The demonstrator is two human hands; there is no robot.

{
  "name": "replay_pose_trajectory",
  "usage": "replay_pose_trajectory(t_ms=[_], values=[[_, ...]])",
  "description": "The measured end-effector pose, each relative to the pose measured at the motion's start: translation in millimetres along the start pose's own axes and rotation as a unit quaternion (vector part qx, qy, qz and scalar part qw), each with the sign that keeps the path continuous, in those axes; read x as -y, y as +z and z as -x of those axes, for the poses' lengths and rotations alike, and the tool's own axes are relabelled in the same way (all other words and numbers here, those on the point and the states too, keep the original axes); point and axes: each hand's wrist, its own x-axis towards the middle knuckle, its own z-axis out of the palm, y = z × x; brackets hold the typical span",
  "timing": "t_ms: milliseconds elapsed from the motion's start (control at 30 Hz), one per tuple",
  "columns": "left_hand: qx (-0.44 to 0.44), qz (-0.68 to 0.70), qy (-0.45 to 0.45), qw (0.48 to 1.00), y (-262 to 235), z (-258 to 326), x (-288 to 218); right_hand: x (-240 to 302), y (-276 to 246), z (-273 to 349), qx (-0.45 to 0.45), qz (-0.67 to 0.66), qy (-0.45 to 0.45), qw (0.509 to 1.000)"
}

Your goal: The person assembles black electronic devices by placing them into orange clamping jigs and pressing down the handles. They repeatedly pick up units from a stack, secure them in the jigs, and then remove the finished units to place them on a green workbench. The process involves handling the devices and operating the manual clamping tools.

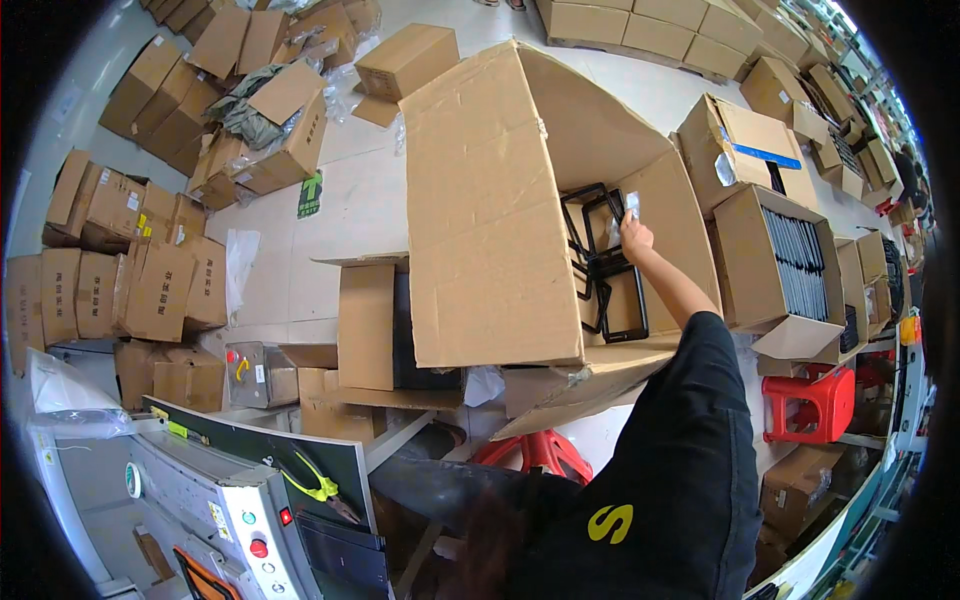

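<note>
One right hand (636, 238), bare, reaching inside one large brown cardboard carton (485, 210), thumb and fingers closed in a pinch on one small clear-and-white slip (632, 203), too small to identify; one left hand out of view, its fingers impossible to tell. Black rectangular frames (606, 267), at least three, lying crossed and overlapping in the same carton, just beside and below the hand; exact tally hidden by the overlap. Handling note, as judged: grip the slip lightly by its edge, keep knuckles and forearm off the frame corners, and disturb the frames little, since one tugged sideways would probably drag its neighbours. Surrounding stock: red plastic stools (841, 402), at least two, one at right, one partly hidden near the person's leg; one smaller carton (745, 265) of grey-blue flat panels (795, 260), packed in a row, too many to count; pliers (322, 487) with yellow-green handles, one pair; green floor sign (310, 195), one
</note>
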Motion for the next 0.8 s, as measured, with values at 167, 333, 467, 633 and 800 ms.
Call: replay_pose_trajectory(t_ms=[167,333,467,633,800], values=[[0.037,0.026,0.026,0.999,-80.4,11.2,39.6,-21.0,-43.8,-3.9,-0.064,-0.014,-0.017,0.998],[0.086,0.161,-0.049,0.982,-95.4,-15.8,69.7,-34.9,-152.5,71.2,-0.105,-0.471,-0.147,0.863],[-0.030,0.563,-0.112,0.818,-81.1,-21.1,63.9,-55.9,-184.1,64.5,-0.286,-0.325,-0.256,0.864],[-0.155,0.502,0.024,0.851,-57.3,46.5,-9.0,103.5,-333.3,237.7,-0.574,-0.220,-0.329,0.717],[-0.153,0.618,0.037,0.770,-70.0,154.3,-52.1,295.8,-373.3,396.7,-0.233,-0.474,-0.576,0.624]])
